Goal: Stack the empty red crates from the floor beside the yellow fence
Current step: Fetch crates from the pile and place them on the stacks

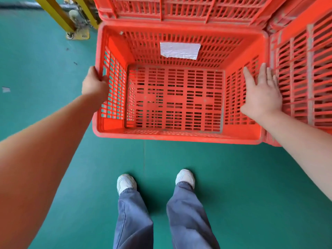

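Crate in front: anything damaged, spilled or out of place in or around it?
No damage shows. The crate is empty, apart from a wrinkled white label on its far inner wall. A paper scrap lies on the green floor to the left.

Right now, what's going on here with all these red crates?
A person stands on the green floor handling an empty red crate. The left hand grips the crate's left rim, and the right hand lies flat, fingers straight, against its right wall. A white label is stuck on the far inner wall. More red crates crowd behind and to the right, near the yellow fence posts. I cannot tell whether the crate is lifted or set down.
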